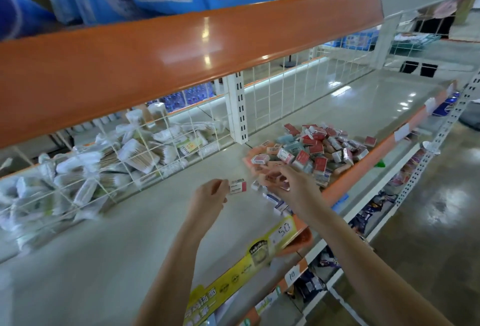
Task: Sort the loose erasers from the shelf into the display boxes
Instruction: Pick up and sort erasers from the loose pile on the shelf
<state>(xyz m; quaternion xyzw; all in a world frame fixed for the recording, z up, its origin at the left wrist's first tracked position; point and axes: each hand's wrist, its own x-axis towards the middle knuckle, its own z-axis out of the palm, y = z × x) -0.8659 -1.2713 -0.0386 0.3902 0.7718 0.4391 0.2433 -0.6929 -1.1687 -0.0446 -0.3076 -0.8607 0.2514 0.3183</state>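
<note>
Wire bin [145,141] of cotton-swab packs [135,154]; loose erasers [317,149] alongside

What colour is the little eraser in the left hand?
The eraser pinched by the left hand is white with a pinkish-red end, seen in the head view.

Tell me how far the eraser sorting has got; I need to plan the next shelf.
Nothing looks sorted yet: no display box shows in this view. In hand: the left hand pinches one eraser, while the right hand reaches into the near edge of the pile; motion blur hides what its fingers hold. Left: nearly the whole pile lies loose on the shelf.
</note>
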